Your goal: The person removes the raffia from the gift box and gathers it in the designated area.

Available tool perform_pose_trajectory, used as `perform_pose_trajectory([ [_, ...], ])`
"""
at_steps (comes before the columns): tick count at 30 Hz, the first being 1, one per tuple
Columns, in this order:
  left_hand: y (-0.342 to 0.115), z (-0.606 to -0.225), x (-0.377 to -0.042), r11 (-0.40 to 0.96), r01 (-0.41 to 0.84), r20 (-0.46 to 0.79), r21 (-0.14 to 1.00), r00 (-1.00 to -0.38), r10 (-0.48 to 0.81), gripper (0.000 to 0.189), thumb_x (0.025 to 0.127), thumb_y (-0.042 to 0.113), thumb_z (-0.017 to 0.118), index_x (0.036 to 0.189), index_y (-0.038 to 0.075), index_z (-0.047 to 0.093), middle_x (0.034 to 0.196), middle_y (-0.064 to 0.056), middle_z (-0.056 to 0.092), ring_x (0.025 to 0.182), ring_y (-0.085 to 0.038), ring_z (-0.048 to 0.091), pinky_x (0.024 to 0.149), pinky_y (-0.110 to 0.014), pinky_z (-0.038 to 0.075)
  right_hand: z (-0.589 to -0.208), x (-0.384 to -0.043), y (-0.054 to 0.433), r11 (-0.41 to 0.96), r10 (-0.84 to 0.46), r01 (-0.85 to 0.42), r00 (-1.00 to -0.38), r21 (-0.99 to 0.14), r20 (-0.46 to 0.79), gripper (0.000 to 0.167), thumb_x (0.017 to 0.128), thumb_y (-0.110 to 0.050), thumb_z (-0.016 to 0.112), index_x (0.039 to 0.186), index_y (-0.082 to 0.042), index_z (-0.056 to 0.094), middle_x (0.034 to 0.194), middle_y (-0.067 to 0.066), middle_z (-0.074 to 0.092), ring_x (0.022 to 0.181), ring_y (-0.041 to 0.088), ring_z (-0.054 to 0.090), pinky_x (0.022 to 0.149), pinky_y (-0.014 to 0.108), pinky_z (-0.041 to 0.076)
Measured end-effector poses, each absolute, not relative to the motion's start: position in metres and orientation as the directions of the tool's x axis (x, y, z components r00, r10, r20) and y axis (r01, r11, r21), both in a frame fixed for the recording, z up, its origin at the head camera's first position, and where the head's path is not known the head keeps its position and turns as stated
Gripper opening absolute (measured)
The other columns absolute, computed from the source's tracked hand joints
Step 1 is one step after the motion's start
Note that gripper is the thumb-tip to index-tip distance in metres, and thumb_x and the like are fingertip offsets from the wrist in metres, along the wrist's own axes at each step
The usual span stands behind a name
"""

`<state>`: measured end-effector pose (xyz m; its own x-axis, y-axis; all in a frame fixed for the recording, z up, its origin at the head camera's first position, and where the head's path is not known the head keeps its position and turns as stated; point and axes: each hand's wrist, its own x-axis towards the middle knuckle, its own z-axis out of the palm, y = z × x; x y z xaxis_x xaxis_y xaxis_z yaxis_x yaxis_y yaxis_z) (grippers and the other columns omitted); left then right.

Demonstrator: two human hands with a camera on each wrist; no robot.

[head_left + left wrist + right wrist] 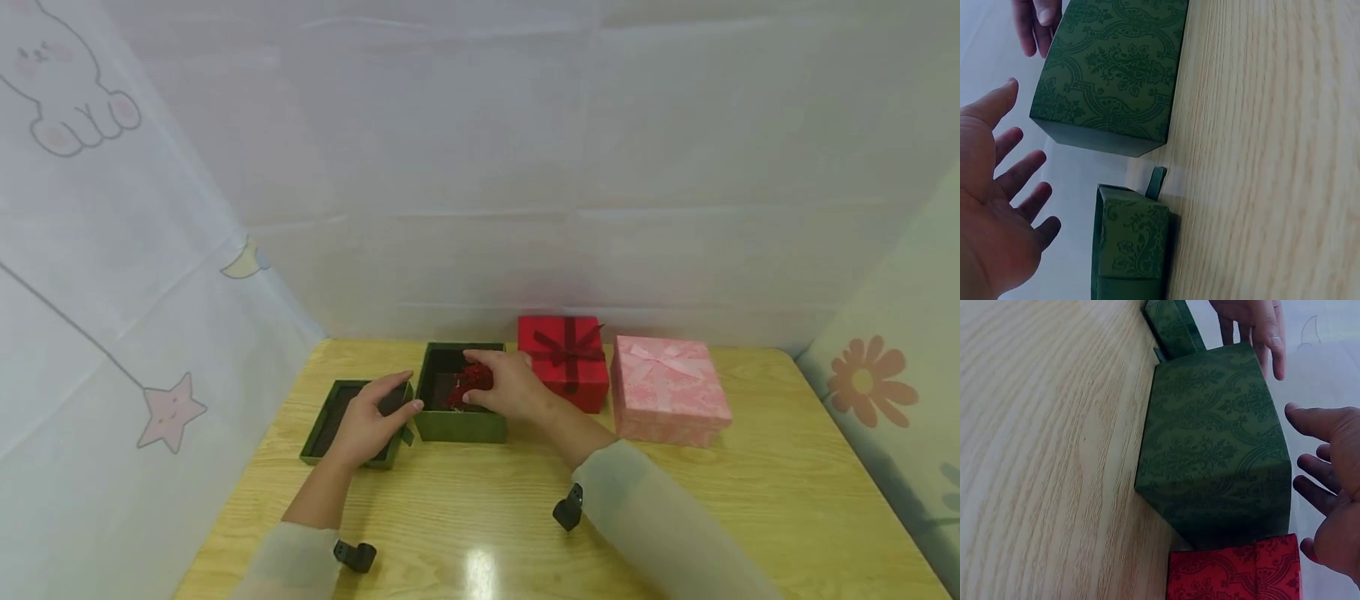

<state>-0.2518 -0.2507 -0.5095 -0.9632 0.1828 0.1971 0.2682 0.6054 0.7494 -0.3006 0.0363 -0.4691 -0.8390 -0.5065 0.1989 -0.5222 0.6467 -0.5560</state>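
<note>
An open dark green patterned box (459, 425) stands on the wooden table (480, 517), with a red crinkled filling (471, 383) inside. My right hand (510, 385) reaches over its open top and touches the filling; in the right wrist view its fingers (1316, 487) are spread and straight above the box (1216, 456). The box's green lid (318, 433) lies upside down just to the left. My left hand (367, 421) rests over it, fingers spread and relaxed (1022, 181), thumb near the box (1110, 75). The lid (1132, 244) shows a small green ribbon tab.
A red gift box with a dark red bow (566, 358) stands right of the green box, touching it (1235, 572). A pink box with a bow (667, 387) sits farther right. Pale curtains enclose the table at the back and both sides.
</note>
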Motion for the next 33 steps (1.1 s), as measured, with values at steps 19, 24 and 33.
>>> perform_pose_trajectory([
  [19, -0.238, -0.518, -0.262, 0.734, 0.194, 0.073, 0.651, -0.978, 0.194, 0.086, 0.092, 0.075, 0.058, 0.163, 0.032, 0.036, 0.166, -0.022, 0.028, 0.149, -0.051, 0.029, 0.107, -0.079, 0.032, -0.472, -0.325, 0.035, 0.754, -0.547, -0.518, -0.836, -0.404, 0.052, 0.079, 0.087, -0.044, 0.085, 0.154, -0.018, 0.052, 0.149, -0.002, 0.059, 0.135, 0.022, 0.056, 0.112, 0.066, 0.021],
  [24, -0.238, -0.519, -0.261, 0.738, 0.196, 0.057, 0.645, -0.976, 0.209, 0.087, 0.094, 0.073, 0.058, 0.165, 0.030, 0.033, 0.168, -0.021, 0.026, 0.153, -0.048, 0.022, 0.107, -0.079, 0.031, -0.473, -0.330, 0.033, 0.769, -0.564, -0.534, -0.825, -0.351, 0.021, 0.078, 0.087, -0.044, 0.085, 0.153, -0.018, 0.054, 0.148, -0.002, 0.060, 0.134, 0.023, 0.057, 0.114, 0.069, 0.017],
  [33, -0.237, -0.518, -0.261, 0.724, 0.192, 0.046, 0.662, -0.975, 0.217, 0.086, 0.093, 0.073, 0.059, 0.164, 0.033, 0.032, 0.169, -0.016, 0.026, 0.155, -0.041, 0.020, 0.109, -0.077, 0.031, -0.474, -0.342, 0.029, 0.810, -0.564, -0.539, -0.824, -0.233, -0.056, 0.076, 0.083, -0.047, 0.087, 0.149, -0.021, 0.059, 0.141, -0.003, 0.065, 0.131, 0.026, 0.059, 0.115, 0.072, 0.015],
])
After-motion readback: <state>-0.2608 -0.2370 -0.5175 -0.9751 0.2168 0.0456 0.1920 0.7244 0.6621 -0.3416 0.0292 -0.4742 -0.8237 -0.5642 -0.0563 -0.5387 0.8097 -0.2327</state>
